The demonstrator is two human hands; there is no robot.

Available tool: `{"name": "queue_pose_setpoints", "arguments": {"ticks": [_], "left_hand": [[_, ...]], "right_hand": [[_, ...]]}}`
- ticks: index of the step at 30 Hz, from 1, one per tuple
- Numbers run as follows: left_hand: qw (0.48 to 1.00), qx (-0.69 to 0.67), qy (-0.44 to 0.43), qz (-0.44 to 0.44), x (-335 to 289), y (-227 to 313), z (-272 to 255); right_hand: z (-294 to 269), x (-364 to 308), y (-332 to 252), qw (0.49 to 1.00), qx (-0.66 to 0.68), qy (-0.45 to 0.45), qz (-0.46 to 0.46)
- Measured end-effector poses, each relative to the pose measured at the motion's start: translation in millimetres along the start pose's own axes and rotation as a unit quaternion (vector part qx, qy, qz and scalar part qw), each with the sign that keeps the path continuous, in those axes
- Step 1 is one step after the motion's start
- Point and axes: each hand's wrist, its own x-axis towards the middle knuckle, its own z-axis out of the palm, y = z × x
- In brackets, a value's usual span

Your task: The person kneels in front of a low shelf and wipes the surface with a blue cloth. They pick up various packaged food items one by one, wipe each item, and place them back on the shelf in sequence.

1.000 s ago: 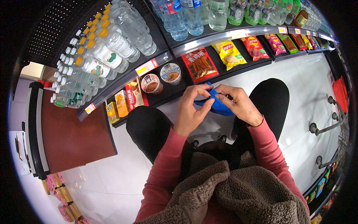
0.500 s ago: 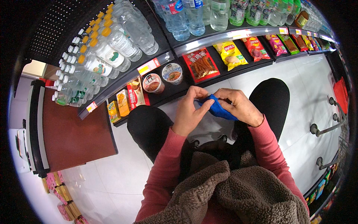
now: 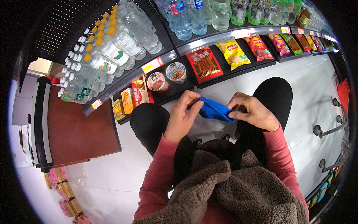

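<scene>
Between my hands, above the gap between my knees, stretches a folded blue cloth (image 3: 214, 109). My left hand (image 3: 183, 115) pinches its left corner between thumb and fingers. At the right end, my right hand (image 3: 254, 111) grips the edge the same way, thumb underneath. The cloth slants down from left to right and looks fairly taut. Ahead of my hands, on the low shelf (image 3: 238, 71), lie a red snack bag (image 3: 204, 64) and a yellow chip bag (image 3: 233, 55); neither hand touches them.
Two instant noodle cups (image 3: 157, 81) and several small boxes (image 3: 127, 100) stand on the low shelf at left. Bottles with white and yellow caps (image 3: 112, 56) crowd the shelf above. A brown cabinet (image 3: 82, 123) is at left; metal rack legs (image 3: 328, 130) stand at right.
My hands have moved apart, the right one shifting right. The blue cloth, bunched between my fingers before, is now spread out flatter between them.
</scene>
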Motion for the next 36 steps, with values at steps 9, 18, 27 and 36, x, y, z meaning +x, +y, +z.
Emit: {"name": "queue_pose_setpoints", "arguments": {"ticks": [9,18,27,36], "left_hand": [[0.988,0.099,-0.111,0.049,-14,37,25],[0.975,0.183,-0.119,0.049,-3,31,9],[0.978,0.195,0.072,0.007,-10,-21,-136],[0.786,-0.522,0.213,-0.256,-94,-138,-128]], "right_hand": [[8,4,-17,0.993,0.069,-0.072,-0.061],[51,22,19,0.989,0.075,-0.117,0.054],[15,4,28,0.974,0.190,-0.037,0.119],[-44,-1,34,0.938,0.271,0.205,0.073]]}}
